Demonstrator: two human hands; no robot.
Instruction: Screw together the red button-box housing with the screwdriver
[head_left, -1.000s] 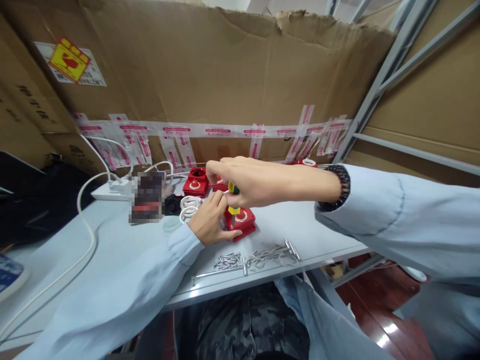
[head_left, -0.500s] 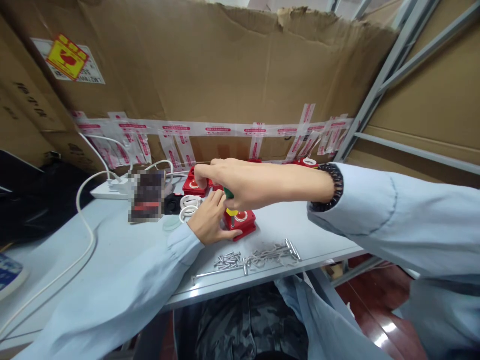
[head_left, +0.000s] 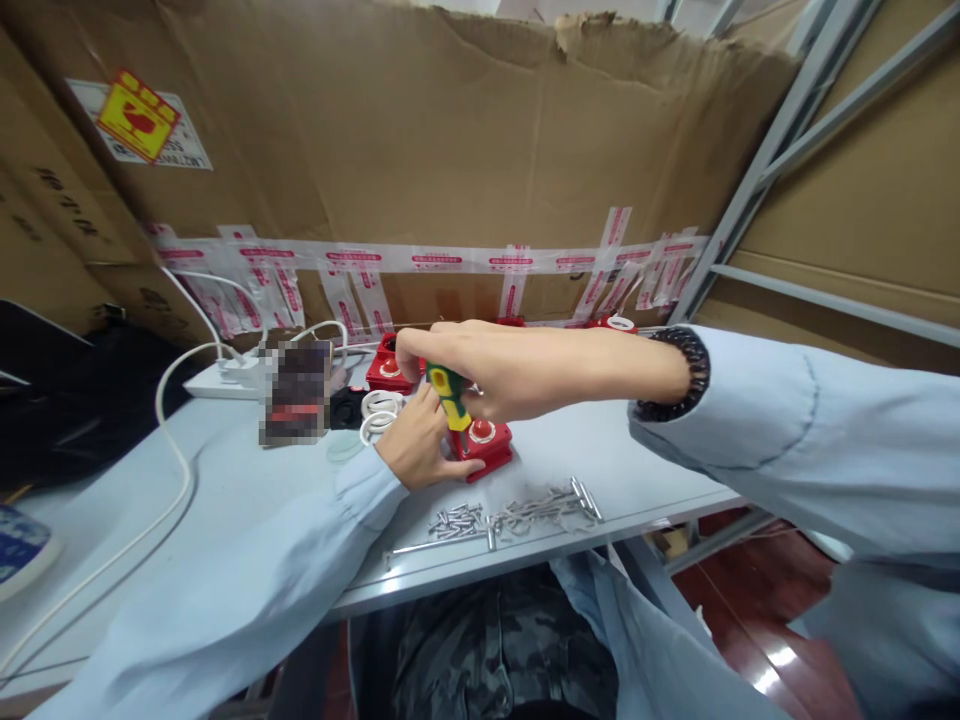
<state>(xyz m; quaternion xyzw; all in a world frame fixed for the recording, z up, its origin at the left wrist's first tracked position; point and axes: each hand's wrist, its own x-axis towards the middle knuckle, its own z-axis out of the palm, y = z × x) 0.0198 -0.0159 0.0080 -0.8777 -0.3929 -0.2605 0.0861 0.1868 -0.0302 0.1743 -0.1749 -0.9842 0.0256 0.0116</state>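
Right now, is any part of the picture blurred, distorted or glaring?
Head view: a pixelated patch hides one item on the table; wide-angle bending swells the sleeves at the edges; the hands and the screwdriver are sharp; glare on the floor.

Workshop/stockroom: cardboard boxes [head_left: 420, 130], metal racking [head_left: 757, 160].

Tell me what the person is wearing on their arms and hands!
Both arms are covered by long, loose, pale blue fabric sleeves that reach the wrists. The left hand is bare, without glove or ring showing. The right hand is bare too, and right behind it sits a dark beaded bracelet, a ring of small round black beads at the edge of the cuff.
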